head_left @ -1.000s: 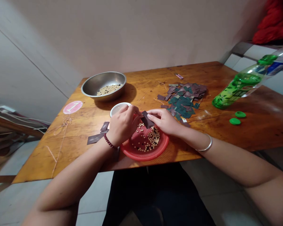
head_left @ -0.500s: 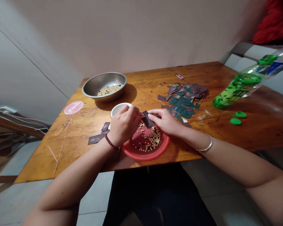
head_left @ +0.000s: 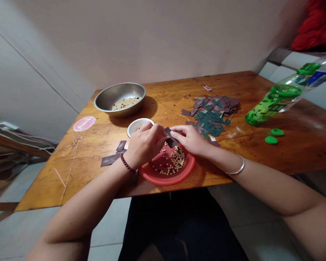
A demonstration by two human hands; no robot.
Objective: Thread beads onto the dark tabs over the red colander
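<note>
rectangle (head_left: 171, 142) — flat, dark brown — is pinched in the right hand (head_left: 190, 140), left hand (head_left: 144, 143) at its edge, grip unclear.

Basket (head_left: 167, 181), red mesh; beads (head_left: 177, 157), cream and black; sheet (head_left: 173, 141), dark brown; scraps (head_left: 212, 119), brown and dark green; counter (head_left: 290, 156), orange-brown with dark marks; bottle (head_left: 274, 100), green, leaf-patterned.

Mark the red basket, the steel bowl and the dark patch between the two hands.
Red basket (head_left: 167, 181), head view: on its near rim.
Steel bowl (head_left: 106, 99), head view: on its inner wall.
Dark patch (head_left: 171, 140), head view: on the middle of its face.
</note>
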